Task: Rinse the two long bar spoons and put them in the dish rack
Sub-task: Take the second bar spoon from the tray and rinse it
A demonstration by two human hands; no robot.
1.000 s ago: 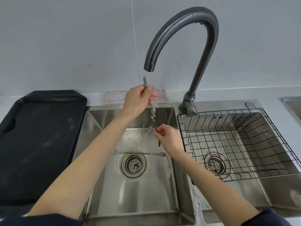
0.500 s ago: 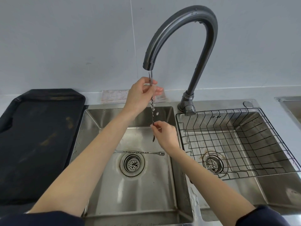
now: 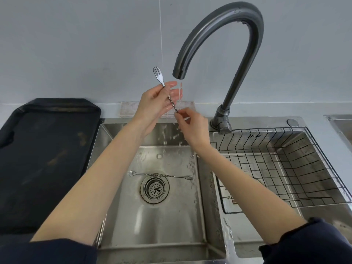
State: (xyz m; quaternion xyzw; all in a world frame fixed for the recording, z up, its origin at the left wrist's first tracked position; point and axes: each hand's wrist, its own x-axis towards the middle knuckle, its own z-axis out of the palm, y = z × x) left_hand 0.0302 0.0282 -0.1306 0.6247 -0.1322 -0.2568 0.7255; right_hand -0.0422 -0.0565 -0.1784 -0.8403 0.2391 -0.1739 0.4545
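Note:
I hold one long twisted bar spoon tilted under the running tap, its small fork end sticking up to the left. My left hand cups the upper shaft, fingers half spread. My right hand pinches the lower part; the spoon's bowl end is hidden behind it. A thin stream of water falls from the spout onto my left fingers. The second bar spoon lies flat across the left sink basin, just behind the drain. The wire dish rack sits in the right basin with nothing in it.
The dark gooseneck tap arches over the left basin from the divider. A black tray covers the counter on the left. A folded cloth lies against the wall behind the sink. Another sink edge shows at far right.
The held spoon has risen and tilted left, so its fork end now stands clear above my left hand. My right hand has moved up towards the spout. The spoon in the basin has not moved.

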